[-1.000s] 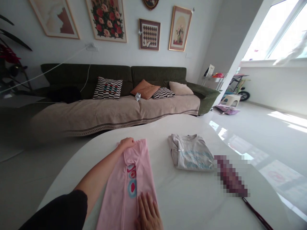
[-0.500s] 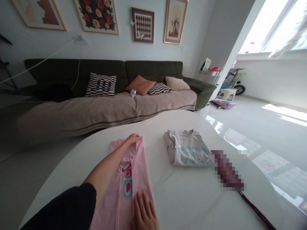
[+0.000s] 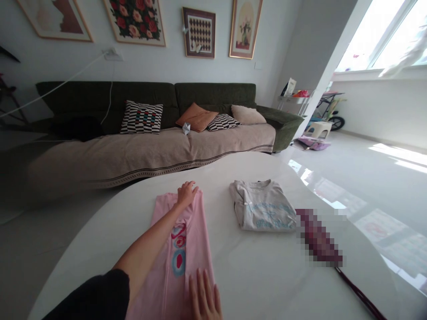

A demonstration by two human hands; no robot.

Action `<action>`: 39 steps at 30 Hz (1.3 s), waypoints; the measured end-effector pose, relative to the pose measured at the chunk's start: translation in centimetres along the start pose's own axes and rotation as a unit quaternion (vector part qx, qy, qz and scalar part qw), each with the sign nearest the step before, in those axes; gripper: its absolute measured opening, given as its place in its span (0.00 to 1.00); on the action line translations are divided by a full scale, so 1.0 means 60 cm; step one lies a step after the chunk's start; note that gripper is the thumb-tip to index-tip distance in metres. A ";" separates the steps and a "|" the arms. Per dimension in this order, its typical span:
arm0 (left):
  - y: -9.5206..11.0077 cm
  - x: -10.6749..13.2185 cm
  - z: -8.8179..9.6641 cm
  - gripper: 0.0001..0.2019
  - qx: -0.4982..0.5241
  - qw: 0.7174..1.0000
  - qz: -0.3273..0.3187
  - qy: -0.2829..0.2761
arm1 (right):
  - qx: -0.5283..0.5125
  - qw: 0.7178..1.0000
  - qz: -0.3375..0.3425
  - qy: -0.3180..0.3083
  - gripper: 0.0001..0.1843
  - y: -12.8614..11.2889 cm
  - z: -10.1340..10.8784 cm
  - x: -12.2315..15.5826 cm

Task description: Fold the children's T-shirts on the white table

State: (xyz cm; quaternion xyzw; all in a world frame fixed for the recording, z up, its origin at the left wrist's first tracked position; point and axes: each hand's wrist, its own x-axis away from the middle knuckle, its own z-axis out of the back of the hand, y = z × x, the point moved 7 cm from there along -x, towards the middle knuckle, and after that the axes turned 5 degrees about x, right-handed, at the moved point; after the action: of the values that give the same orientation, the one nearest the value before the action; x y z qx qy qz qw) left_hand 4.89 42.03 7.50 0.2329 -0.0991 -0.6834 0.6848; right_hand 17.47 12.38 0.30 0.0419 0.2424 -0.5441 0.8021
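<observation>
A pink garment (image 3: 196, 235) with a red and blue print lies on the white table, its sides folded inward into a long strip. My left hand (image 3: 187, 194) rests on its far end near the top right corner, fingers loosely apart. Flat on the near right side of the cloth is my right hand (image 3: 205, 297), fingers stretched out and holding nothing. My left forearm crosses over the garment and hides part of its left half. The near end runs out of view at the bottom.
A folded grey T-shirt (image 3: 265, 206) with blue lettering lies right of the pink garment on the white table (image 3: 250, 266). Beyond it is a blurred-out dark red item (image 3: 318, 238) with a strap. A green sofa (image 3: 213, 95) with cushions stands behind the table.
My left hand has loosened from its pinch on the far corner, and its fingers have spread. My right hand has slid slightly toward me along the cloth.
</observation>
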 end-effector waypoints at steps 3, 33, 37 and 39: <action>0.004 0.051 0.011 0.20 0.000 0.999 -0.031 0.009 | 0.001 1.000 0.001 0.008 0.36 0.002 0.004 -0.029; -0.042 0.682 0.053 0.41 -0.065 0.980 0.012 -0.190 | 0.012 0.986 0.085 -0.139 0.36 0.035 0.095 0.041; -0.042 0.702 0.060 0.44 -0.101 0.972 -0.011 -0.210 | 0.028 0.972 0.189 -0.139 0.43 0.035 0.118 0.090; -0.038 0.698 0.058 0.45 -0.119 0.969 -0.014 -0.215 | 0.061 0.972 0.191 -0.120 0.41 0.042 0.119 0.108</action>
State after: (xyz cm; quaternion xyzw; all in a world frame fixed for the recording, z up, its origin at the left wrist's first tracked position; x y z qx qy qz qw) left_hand 3.23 0.34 1.82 -0.0012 -0.1582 -0.7337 0.6608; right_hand 24.09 5.49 3.27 0.0707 0.0979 -0.3957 0.9104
